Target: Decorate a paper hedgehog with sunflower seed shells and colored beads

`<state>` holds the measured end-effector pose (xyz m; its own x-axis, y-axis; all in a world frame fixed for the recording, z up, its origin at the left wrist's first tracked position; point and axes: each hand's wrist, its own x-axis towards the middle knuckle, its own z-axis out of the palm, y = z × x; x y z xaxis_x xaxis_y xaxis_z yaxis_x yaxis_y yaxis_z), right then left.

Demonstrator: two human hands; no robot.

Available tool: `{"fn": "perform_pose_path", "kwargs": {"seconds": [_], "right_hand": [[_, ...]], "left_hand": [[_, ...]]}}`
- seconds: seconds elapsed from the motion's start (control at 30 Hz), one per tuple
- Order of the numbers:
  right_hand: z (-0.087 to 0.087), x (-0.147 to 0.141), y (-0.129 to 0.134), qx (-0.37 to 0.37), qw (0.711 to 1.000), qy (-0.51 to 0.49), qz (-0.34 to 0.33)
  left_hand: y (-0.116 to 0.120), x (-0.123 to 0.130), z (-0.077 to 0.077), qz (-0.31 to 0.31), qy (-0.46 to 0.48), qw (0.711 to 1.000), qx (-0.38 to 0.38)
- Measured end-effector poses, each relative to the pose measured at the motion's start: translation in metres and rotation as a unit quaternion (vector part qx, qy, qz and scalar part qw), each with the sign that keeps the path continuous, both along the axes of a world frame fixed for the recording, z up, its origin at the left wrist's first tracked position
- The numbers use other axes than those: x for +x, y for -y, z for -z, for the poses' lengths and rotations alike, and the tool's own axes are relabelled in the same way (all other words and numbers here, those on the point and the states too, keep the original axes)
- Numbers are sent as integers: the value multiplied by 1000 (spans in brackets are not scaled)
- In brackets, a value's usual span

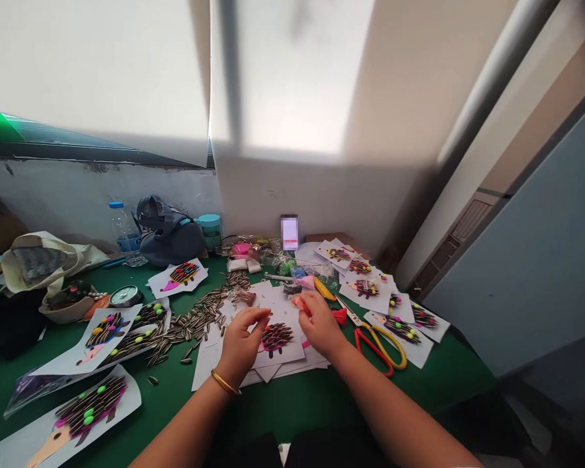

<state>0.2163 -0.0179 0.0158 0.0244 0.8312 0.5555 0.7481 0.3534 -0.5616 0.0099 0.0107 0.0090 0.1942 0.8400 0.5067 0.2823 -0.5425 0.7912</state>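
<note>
One green table [292,416] stretches before the person; near its back edge on the left sits a dark bag [173,244], with a bottle [127,234] to its left and a jar [210,224] to its right; hedgehog cards [365,292] overlap at the right, and more lie at the left; between the person's hands, on a stack of paper [205,364], lies one card [277,339] whose hedgehog has dark spines; the left hand [244,338] hangs over its left side, thumb and fingertips drawn together, though whether they grip anything cannot be told; the right hand [319,322] pinches an orange lump [299,303] above its right; scissors [361,323] lie right of that hand; a phone [289,233] stands upright at the back; a gold bracelet [223,382] circles the left wrist; striped seeds [195,322] spread in a loose heap at the stack's left.
</note>
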Motion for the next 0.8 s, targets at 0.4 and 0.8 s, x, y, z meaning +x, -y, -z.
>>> {"fn": "perform_pose_path", "kwargs": {"seconds": [0.4,0.8], "right_hand": [[31,42,-37,-8,968,176,178],[-3,-3,5,67,989,113,62]], "left_hand": [[1,4,-1,34,106,981,-156],[5,5,-9,73,142,954,-255]]}}
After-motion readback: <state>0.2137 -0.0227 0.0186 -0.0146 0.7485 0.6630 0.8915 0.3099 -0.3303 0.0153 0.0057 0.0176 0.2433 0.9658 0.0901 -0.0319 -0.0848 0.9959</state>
